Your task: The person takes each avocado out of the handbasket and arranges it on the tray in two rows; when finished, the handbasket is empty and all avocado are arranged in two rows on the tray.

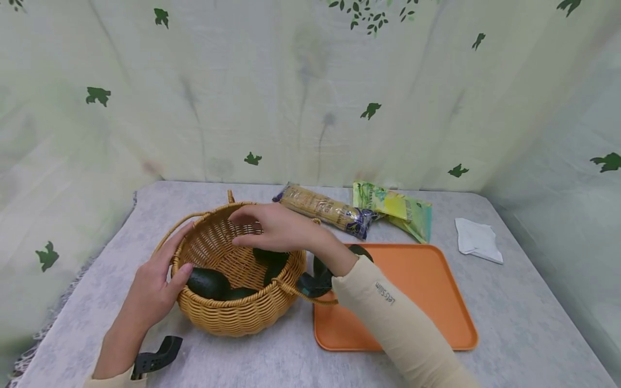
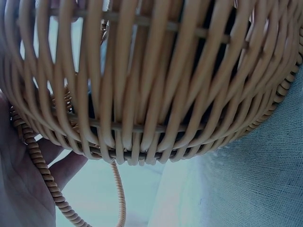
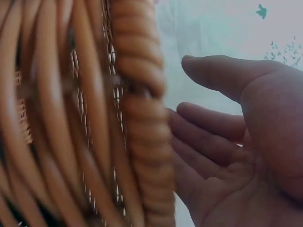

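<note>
A round wicker basket stands left of centre, tipped so that its opening shows to me. Inside lie several dark green, smooth avocados, one at the left wall and others at the right and front. My left hand holds the basket's left side, thumb over the rim and fingers along the outside. In the left wrist view, a wrapped handle crosses in front of that palm. My right hand is over the opening, fingers loosely bent and apart from the thumb, with nothing between them in the right wrist view.
Right of the basket lies an orange tray, partly under my right sleeve and a basket handle. Behind are a long pack of noodles with blue ends and a green-yellow packet. A white packet lies at the far right.
</note>
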Demonstrator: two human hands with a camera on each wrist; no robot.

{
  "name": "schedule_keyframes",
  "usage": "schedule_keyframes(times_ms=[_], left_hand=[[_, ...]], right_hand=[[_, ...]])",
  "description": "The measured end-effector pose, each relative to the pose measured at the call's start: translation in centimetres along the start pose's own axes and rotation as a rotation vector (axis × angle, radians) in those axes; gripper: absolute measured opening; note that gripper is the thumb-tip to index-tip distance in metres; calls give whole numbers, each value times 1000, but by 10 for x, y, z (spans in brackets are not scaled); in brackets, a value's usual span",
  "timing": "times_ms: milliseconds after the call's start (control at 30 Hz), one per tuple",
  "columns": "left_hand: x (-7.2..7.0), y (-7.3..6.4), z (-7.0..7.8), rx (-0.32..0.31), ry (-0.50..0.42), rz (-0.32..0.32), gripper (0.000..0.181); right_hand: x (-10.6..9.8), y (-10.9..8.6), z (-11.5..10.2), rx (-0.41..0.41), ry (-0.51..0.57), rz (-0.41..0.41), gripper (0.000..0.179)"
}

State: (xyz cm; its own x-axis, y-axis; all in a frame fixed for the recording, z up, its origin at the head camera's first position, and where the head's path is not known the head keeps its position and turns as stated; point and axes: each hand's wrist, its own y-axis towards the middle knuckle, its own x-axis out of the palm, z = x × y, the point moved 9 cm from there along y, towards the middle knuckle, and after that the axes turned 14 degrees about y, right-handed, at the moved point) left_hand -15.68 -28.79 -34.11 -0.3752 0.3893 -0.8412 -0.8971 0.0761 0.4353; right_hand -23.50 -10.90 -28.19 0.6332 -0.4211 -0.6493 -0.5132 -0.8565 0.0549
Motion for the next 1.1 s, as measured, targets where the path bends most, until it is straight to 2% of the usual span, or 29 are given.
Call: schedule_keyframes(times_ms=[200, 467, 633, 800, 967, 1100], left_hand=[[1, 1, -1, -8, -6, -15, 69], [0, 0, -1, -11, 0, -4, 67], [0, 0, 0, -5, 2, 2, 67], [-1, -1, 1, 18, 2, 33, 67], [-1, -1, 1, 27, 2, 49, 67], [-1, 0, 2, 31, 2, 55, 67]], right_hand=[[3, 8, -6, -12, -1, -24, 48], [10, 19, 11, 116, -30, -69, 52], [12, 23, 12, 76, 24, -66, 48], [19, 26, 14, 25, 19, -117, 47], [23, 27, 21, 37, -43, -153, 50], [26, 27, 25, 68, -44, -183, 54]])
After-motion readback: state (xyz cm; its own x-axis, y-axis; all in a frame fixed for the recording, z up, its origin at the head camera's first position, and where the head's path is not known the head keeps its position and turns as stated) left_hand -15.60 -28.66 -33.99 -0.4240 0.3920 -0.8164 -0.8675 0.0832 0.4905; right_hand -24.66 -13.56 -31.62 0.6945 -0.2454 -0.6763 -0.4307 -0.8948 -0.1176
